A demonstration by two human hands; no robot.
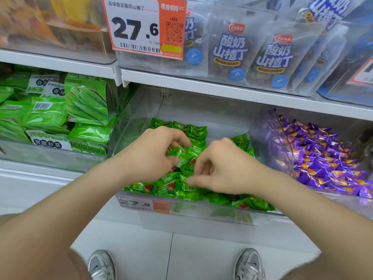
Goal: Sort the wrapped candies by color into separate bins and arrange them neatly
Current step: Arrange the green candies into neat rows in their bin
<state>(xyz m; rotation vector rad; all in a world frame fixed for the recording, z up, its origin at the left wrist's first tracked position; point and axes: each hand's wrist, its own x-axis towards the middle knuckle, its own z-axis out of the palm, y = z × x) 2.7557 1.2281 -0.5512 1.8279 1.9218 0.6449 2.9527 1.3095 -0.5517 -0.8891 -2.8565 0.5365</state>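
A clear plastic bin (201,214) in the middle of the lower shelf holds a heap of green wrapped candies (167,186). Both hands are inside it. My left hand (153,152) curls its fingers around a green candy (179,155) lifted a little above the pile. Just right of it, my right hand (222,168) hovers with bent fingers touching the candies at the front of the heap; whether it grips one is hidden by the fingers. A neighbouring clear bin (268,138) on the right is filled with purple wrapped candies (323,158).
Left of the green candy bin lies a bin of green okra snack packets (80,106). The upper shelf carries blue-and-white hawthorn snack bags (230,49) behind a large price tag (139,27). A small price tag (145,203) hangs on the middle bin's front. White floor and my shoes (101,265) are below.
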